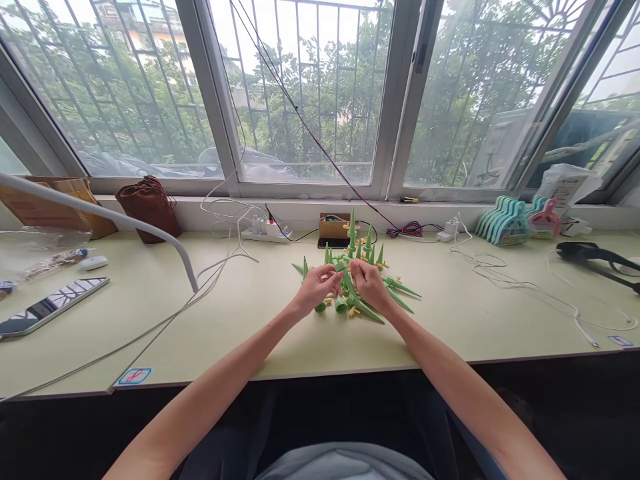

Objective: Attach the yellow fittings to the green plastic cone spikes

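Both hands are over a pile of green plastic watering spikes (401,287) with small yellow valves (353,311). Between the thumb and fingers of my left hand (320,285) is a green piece (341,265) that looks like a spike's collar. Close beside it, my right hand (369,285) is closed in a fist-like pinch, and its fingers hide what is in it. Several spikes stand point up behind the hands, such as a tall one (352,233). Others lie pointing right, and open green sockets (341,305) face me below the hands.
Behind the pile are a small cardboard box (334,220) and a dark phone (333,243). Cables and a power strip (267,232) run along the sill. At left lie a tablet-like device (55,307) and a brown pouch (150,210); at right, teal hangers (503,221) and black straps (597,259).
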Demonstrator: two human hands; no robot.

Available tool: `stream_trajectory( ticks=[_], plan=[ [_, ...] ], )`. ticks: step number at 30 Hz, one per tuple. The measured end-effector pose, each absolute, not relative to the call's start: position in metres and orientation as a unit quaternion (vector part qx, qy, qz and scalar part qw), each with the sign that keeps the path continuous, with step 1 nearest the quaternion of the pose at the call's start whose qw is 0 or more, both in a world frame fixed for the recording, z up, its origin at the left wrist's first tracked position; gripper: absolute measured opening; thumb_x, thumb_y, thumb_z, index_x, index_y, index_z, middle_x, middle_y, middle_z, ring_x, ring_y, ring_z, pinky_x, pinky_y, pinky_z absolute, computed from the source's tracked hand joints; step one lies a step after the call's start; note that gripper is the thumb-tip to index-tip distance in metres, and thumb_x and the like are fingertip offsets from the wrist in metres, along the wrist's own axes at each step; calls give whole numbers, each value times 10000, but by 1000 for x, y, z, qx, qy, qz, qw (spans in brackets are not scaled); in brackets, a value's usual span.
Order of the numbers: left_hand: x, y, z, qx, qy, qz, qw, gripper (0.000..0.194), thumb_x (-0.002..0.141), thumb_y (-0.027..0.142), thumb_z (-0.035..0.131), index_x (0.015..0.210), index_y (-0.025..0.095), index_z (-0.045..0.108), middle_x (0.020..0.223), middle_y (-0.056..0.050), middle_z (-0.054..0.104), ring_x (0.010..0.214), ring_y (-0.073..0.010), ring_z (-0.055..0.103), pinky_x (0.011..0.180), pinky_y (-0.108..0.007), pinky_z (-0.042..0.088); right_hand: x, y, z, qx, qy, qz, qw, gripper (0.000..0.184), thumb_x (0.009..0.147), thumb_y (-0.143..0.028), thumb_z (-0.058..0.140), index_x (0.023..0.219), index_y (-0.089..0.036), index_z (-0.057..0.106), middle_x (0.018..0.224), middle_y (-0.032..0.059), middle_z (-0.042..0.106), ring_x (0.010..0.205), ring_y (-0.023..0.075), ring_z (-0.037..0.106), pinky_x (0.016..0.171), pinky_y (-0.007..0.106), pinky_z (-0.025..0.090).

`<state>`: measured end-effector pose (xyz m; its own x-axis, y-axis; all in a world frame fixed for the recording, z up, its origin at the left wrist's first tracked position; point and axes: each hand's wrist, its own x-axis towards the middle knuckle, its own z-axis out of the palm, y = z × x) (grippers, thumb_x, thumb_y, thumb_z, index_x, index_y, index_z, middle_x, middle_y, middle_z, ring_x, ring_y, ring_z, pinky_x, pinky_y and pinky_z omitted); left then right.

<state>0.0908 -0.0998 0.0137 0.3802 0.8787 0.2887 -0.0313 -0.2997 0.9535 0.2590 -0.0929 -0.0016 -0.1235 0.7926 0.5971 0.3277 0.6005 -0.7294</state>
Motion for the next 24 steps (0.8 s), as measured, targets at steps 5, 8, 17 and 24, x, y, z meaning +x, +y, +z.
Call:
stream_trajectory(
  ticks=[5, 8, 17, 24],
  plan=[
    [92, -99, 10, 698, 324, 499, 398, 367, 768, 506, 710, 858, 157, 637, 736, -5, 553, 554, -113, 562, 494, -251, 508, 259, -93, 0, -391, -713, 233, 533, 495, 966, -595, 344, 636, -226, 352, 537, -23, 408, 498, 127, 366, 506, 283, 297],
    [92, -99, 9, 715, 328, 517, 336, 345, 795, 490, 689, 895, 161, 668, 845, -26, 538, 592, -102, 561, 549, -261, 549, 258, -93, 1, -391, -710, 244, 533, 510, 957, -614, 347, 624, -228, 350, 525, -20, 406, 495, 131, 368, 496, 283, 300],
    [92, -95, 3, 726, 307, 525, 319, 262, 828, 388, 678, 974, 171, 693, 932, -43, 559, 684, -129, 632, 679, -314, 597, 257, -94, 1, -387, -705, 258, 536, 517, 950, -627, 353, 617, -231, 342, 504, -20, 392, 488, 132, 353, 485, 280, 292],
    [95, -100, 10, 658, 289, 515, 467, 326, 741, 409, 758, 912, 145, 675, 821, -24, 626, 674, -164, 669, 663, -334, 609, 256, -95, 1, -388, -699, 263, 540, 528, 936, -659, 356, 625, -232, 350, 500, -22, 390, 489, 131, 345, 482, 283, 291]
  ],
)
